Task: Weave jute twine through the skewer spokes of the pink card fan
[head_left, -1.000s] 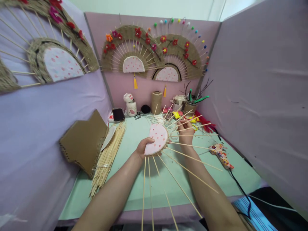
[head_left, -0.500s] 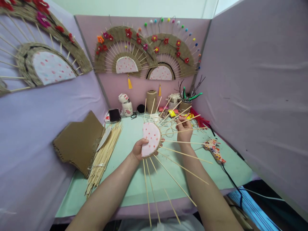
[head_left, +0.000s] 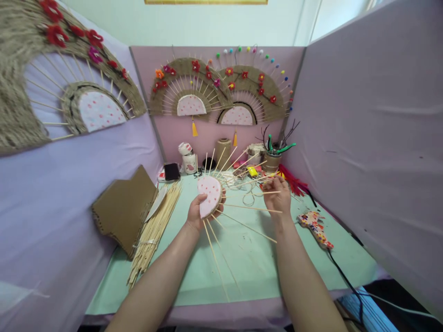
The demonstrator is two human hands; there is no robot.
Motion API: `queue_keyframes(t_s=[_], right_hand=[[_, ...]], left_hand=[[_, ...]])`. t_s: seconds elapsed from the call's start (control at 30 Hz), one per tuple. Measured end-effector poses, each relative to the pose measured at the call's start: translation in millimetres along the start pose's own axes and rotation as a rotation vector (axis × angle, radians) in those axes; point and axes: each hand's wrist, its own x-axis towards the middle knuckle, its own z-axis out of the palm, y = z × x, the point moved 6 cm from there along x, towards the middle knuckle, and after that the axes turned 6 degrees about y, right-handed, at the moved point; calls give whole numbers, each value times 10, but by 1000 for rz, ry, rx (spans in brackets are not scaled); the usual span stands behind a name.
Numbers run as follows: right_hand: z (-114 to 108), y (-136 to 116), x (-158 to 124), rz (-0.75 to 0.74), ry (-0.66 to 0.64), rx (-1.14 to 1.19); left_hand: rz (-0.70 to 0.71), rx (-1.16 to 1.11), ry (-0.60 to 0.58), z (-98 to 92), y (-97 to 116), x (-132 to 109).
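Pale mint-green cloth (head_left: 249, 272) covers the work surface between lilac fabric-covered partitions (head_left: 367, 115). The person's left hand (head_left: 196, 211) is clamped on a white half-disc with pink-red spots (head_left: 209, 191), thumb on the face and fingers behind the curved rim. The half-disc is held above the middle of the cloth; its straight edge, the long axis, runs roughly away from the body, and its arc faces the right hand (head_left: 277, 196). Slender pale wooden sticks (head_left: 252, 208) radiate from the arc. The right hand is to the right of the half-disc, apart from it, level with the outer ends of the right-pointing sticks; its fingertips are drawn together, but whether they grip anything cannot be told. The left hand is the nearer. Farther out, a flower-patterned glue gun (head_left: 315, 229) lies right, a bundle of pale sticks (head_left: 157, 233) left, and a brown twine cone (head_left: 223, 154) stands behind.
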Motion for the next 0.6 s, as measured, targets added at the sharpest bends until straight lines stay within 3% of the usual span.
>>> queue_keyframes(t_s=[0.2,0.47,0.6], right_hand=[[32,-90,-18,34,-78,37],[-38,-189,28,-72,-4,-111],[-141,-106,79,28,67,-83]], left_hand=[[-6,67,44,-10,28,20],[-122,176,2,-114,-8,64],[-178,202,-40,-115,-70,59]])
